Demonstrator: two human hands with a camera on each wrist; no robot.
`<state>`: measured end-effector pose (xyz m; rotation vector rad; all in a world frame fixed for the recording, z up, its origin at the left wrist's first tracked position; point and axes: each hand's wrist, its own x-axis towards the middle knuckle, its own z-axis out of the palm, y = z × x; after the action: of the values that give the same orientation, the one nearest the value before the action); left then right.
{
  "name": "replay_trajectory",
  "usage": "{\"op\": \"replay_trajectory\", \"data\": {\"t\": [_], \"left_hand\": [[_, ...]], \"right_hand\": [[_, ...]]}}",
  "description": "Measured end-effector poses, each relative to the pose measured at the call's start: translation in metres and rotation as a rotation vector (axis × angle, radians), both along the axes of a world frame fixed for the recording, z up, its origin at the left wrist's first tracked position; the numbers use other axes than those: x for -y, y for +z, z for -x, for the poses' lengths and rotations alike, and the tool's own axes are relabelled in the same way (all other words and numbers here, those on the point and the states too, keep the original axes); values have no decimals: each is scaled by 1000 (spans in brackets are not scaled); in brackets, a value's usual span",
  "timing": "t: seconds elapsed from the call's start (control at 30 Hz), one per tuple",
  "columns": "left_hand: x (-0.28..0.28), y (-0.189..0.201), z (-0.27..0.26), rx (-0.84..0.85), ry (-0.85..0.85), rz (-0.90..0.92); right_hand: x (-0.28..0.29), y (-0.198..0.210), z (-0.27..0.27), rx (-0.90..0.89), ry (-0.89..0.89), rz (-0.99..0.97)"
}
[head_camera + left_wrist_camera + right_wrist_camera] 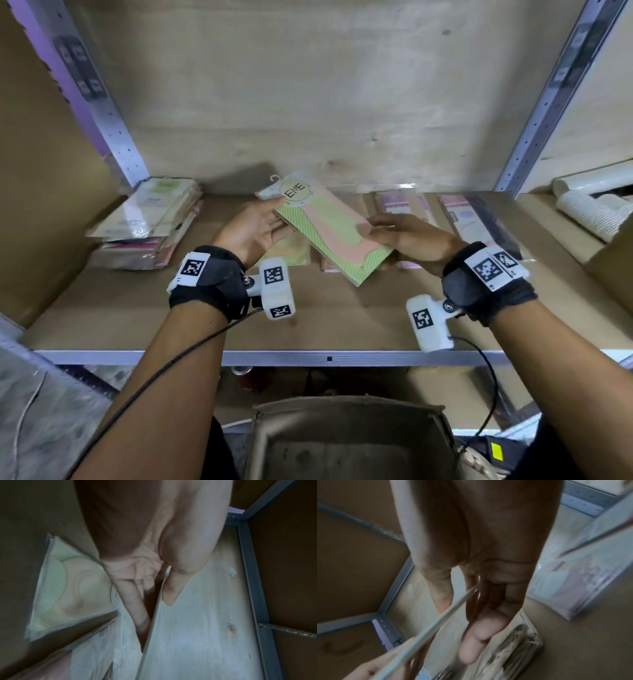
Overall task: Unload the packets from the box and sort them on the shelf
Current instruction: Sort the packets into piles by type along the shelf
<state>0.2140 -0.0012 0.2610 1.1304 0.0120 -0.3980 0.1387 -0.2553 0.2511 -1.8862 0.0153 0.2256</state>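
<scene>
Now both hands, left (pixel 255 230) and right (pixel 407 236), pinch green-pink packet (pixel 334 236) above shelf (pixel 308 329).

The head view looks forward and down over both forearms onto the shelf (pixel 308 325). Each wrist view sits close behind its palm, facing along the fingers. All three share the green-and-pink packet (pixel 329 236) held between the hands, edge-on from the wrists

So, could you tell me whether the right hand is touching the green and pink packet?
Touching: the head view shows the right hand pinching the green and pink packet.
</scene>
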Motion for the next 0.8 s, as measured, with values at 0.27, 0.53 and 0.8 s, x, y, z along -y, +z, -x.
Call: {"op": "replay_trajectory", "data": {"t": [0.27, 0.53, 0.8], "left_hand": [[16, -20, -10, 69, 126, -70], [17, -30, -12, 62, 287, -224], [9, -29, -4, 26, 195, -193]], "right_hand": [[7, -8, -2, -34, 53, -10], [8, -8, 5, -59, 77, 59], [9, -12, 11, -10, 121, 4]]}}
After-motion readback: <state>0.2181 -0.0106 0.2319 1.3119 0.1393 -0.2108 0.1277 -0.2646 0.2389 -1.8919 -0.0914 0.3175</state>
